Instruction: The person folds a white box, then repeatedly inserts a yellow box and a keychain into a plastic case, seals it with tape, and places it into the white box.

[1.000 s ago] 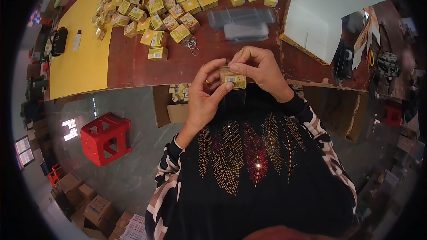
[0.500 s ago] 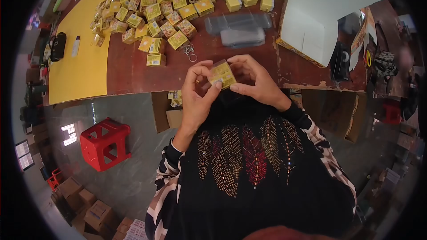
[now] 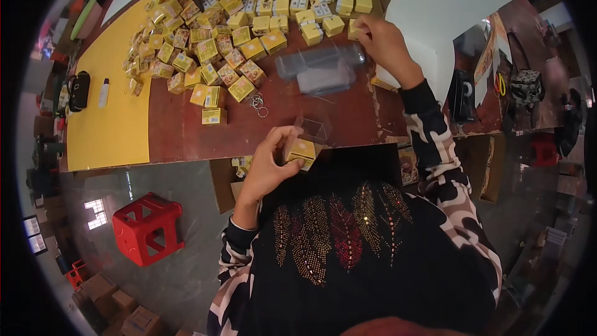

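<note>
My left hand is closed around a small yellow box near the table's front edge. A clear plastic sleeve stands open at the box's upper end. My right hand reaches to the far side, its fingers at a yellow box on the right edge of the pile; whether they grip it is hard to see. Flat clear plastic sleeves lie between the hands. Wrapped yellow boxes are heaped at the left, and yellow boxes with white parts are piled behind.
Metal rings lie on the red-brown table. A yellow sheet with a marker covers the left side. At the right stands a large open white box. A red stool is on the floor.
My right hand has left the box in my left hand and moved up and right to the pile. The sleeve now stands open at the held box. The view has shifted.
</note>
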Action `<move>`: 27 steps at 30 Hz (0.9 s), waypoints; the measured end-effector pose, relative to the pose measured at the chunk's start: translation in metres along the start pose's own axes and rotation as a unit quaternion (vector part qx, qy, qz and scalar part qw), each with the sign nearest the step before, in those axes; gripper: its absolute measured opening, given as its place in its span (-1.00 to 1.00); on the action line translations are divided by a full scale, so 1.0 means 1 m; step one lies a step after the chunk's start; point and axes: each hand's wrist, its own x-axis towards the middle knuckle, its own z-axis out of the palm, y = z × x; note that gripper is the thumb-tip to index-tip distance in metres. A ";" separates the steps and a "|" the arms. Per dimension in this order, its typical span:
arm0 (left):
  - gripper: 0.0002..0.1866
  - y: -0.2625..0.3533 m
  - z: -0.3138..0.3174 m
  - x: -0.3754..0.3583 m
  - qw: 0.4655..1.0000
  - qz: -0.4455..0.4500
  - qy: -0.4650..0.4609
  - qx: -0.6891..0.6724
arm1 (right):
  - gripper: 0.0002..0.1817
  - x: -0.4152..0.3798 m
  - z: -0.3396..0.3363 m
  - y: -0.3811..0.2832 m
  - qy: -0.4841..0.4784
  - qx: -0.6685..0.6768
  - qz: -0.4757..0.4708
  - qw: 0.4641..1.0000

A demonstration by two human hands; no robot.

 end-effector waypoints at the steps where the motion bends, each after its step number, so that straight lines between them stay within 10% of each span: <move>1: -0.39 0.001 0.000 0.000 1.000 0.004 0.000 0.000 | -0.75 0.015 0.006 0.013 0.003 -0.002 -0.002 1.000; 10: -0.40 -0.004 0.000 -0.006 0.993 0.009 0.049 -0.109 | -0.54 0.056 0.018 0.040 -0.173 -0.183 -0.005 0.968; 12: -0.39 -0.003 -0.001 -0.007 0.992 0.010 0.063 -0.110 | -0.55 0.039 0.002 0.030 -0.042 -0.012 -0.013 0.999; 18: -0.37 -0.008 0.006 0.003 0.986 0.039 0.074 -0.144 | -0.64 -0.018 -0.039 -0.001 -0.105 0.349 0.046 0.930; 27: -0.40 -0.005 0.019 0.004 0.982 0.069 0.027 -0.175 | -0.64 -0.085 -0.055 -0.028 -0.326 0.125 0.002 0.937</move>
